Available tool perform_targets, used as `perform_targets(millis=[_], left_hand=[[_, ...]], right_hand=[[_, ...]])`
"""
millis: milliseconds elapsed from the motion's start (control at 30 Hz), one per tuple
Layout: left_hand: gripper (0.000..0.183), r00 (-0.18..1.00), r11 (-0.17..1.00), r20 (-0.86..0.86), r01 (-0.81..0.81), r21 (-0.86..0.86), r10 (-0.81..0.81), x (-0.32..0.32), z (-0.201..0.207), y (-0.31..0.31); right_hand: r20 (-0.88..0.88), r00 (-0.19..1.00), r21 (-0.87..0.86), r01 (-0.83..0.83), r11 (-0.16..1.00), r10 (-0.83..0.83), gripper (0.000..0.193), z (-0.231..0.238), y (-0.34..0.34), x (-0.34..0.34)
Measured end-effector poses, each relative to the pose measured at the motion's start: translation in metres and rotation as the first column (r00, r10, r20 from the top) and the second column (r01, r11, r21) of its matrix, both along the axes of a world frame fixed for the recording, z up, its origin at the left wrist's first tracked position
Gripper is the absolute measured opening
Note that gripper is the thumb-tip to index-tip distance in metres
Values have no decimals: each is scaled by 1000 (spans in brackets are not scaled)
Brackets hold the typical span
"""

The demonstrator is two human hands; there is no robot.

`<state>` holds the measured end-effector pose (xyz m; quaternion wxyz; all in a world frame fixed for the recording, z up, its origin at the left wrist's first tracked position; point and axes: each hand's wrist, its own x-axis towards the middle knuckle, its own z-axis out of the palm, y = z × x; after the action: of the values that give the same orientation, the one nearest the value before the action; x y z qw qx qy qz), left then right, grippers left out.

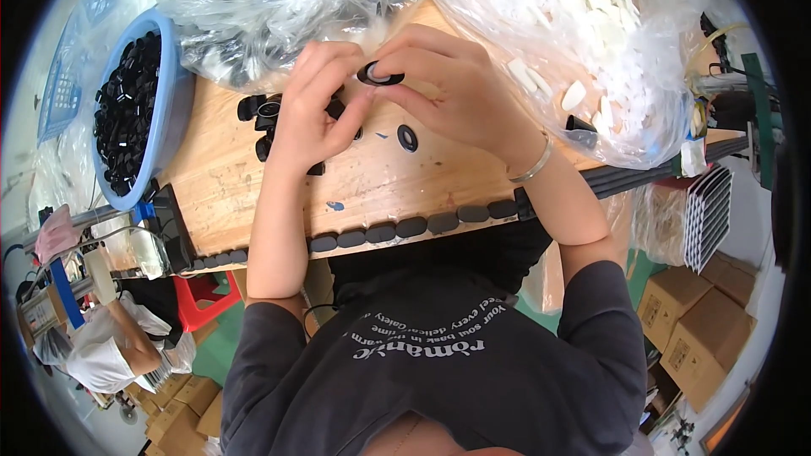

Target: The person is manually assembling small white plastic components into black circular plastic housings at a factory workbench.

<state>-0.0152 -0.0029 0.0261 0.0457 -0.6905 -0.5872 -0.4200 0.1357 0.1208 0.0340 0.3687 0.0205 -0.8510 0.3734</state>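
Fingertips (pixel 380 63) of both hands pinched on one small black cap (pixel 379 75) with a white insert, held above the wooden table (pixel 372 181). Left hand (pixel 317 105) curled over a cluster of black caps (pixel 262 114); right hand (pixel 456 93) closed round the cap's far side. Just below the fingers, a loose black ring (pixel 407 138). Left of them, a blue basin (pixel 173 110).

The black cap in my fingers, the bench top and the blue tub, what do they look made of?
Black cap: likely moulded plastic, smooth with a slight sheen. Bench top: wood, pale with visible grain, matt. Blue tub: probably plastic, by its even colour and thin rim.
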Motion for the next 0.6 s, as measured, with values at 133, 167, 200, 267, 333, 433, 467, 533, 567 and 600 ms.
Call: perform_targets(millis=[133, 167, 200, 267, 333, 433, 467, 533, 567, 600], left_hand=[[19, 951, 999, 309, 15, -48, 0, 4, -15, 0], [20, 907, 994, 419, 21, -111, 27, 4, -20, -2], [20, 908, 993, 417, 22, -113, 27, 3, -24, -2], [20, 851, 993, 525, 54, -109, 12, 3, -31, -1], [20, 847, 993, 531, 59, -104, 6, 3, -32, 0], [23, 844, 995, 536, 58, -85, -3, 3, -34, 2], [25, 845, 996, 534, 55, -72, -8, 4, -32, 3], [30, 887, 999, 459, -36, -22, 42, 12, -26, 6], [35, 918, 991, 383, -127, 35, 104, 16, -23, 6], [35, 918, 991, 383, -127, 35, 104, 18, -23, 6]], right_hand=[[-18, 1000, 37, 24, 999, -23, 18, -1, 0, 0], [-11, 999, 25, 44, 999, -44, 19, -1, -1, 0], [-4, 998, 14, 64, 998, -64, 21, -1, -3, -1], [-13, 997, 30, 75, 997, -75, 21, 0, -2, -1], [-21, 996, 47, 87, 995, -86, 22, 0, -2, 0], [-19, 995, 78, 100, 992, -99, 21, 0, -2, 0], [-31, 994, 82, 107, 991, -105, 21, -1, -1, 0], [-44, 993, 85, 116, 990, -113, 21, -2, 0, 0], [-46, 990, 55, 138, 989, -135, 21, -3, -1, -1], [-48, 986, 26, 159, 987, -157, 21, -4, -1, -1]])
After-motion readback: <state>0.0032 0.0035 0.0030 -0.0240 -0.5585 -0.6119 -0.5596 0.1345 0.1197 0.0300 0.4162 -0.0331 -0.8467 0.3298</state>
